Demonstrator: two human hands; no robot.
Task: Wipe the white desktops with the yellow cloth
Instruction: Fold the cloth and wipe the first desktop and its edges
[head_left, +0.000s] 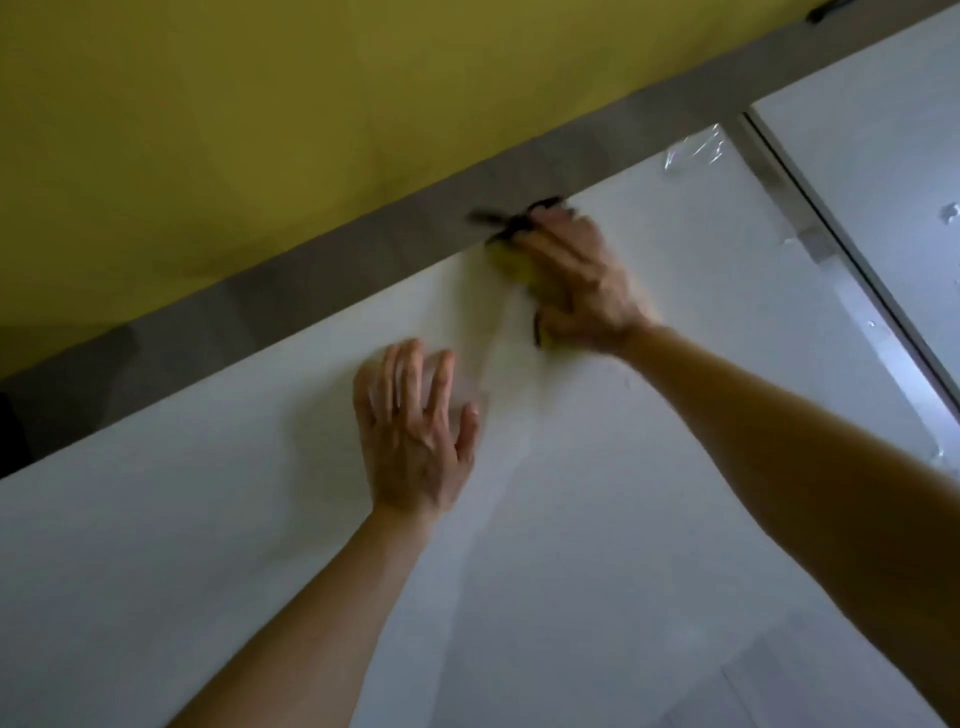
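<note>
A white desktop (597, 519) fills most of the head view. My right hand (576, 280) lies on the yellow cloth (511, 262) near the desk's far edge, fingers curled over it; only bits of cloth show at the fingertips and under the palm. The picture is blurred there. My left hand (415, 431) rests flat on the desktop closer to me, fingers spread, holding nothing.
A grey strip (311, 270) runs along the desk's far edge below a yellow wall (260, 104). A small dark object (498, 218) sits at that edge by my right fingertips. A second white desktop (883, 130) lies to the right past a metal rail (810, 244), with clear plastic scraps (696, 153).
</note>
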